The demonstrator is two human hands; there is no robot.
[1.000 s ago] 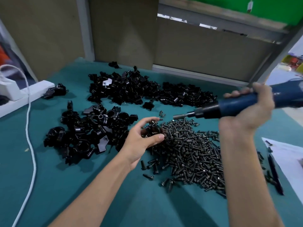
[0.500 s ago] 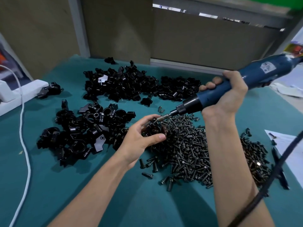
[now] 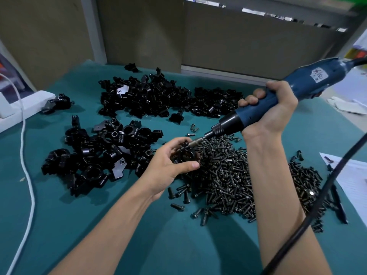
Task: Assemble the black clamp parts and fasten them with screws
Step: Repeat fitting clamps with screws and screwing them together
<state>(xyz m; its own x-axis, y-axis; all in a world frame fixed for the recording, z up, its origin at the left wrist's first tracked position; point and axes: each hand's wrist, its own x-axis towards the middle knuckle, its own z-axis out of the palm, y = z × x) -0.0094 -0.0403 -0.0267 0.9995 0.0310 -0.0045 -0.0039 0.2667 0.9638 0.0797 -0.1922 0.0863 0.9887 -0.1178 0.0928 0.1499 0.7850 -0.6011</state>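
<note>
My left hand (image 3: 168,163) grips a black clamp (image 3: 185,155) just above the left edge of a heap of dark screws (image 3: 228,175). My right hand (image 3: 272,110) grips a blue electric screwdriver (image 3: 264,106), slanted down to the left. Its bit (image 3: 195,141) touches the top of the held clamp. My fingers hide most of the clamp. A pile of black clamp parts (image 3: 99,155) lies left of my left hand, and a larger pile (image 3: 155,96) lies farther back.
The teal table (image 3: 139,235) holds everything. A white cable (image 3: 27,175) runs down the left side from a white power strip (image 3: 19,108). The screwdriver's black cord (image 3: 317,205) crosses my right forearm. White paper (image 3: 353,179) and a black pen (image 3: 339,203) lie at the right edge.
My right hand swung the screwdriver from level and pointing left to slanting downward. Its bit came down onto the clamp in my left hand, which stayed put.
</note>
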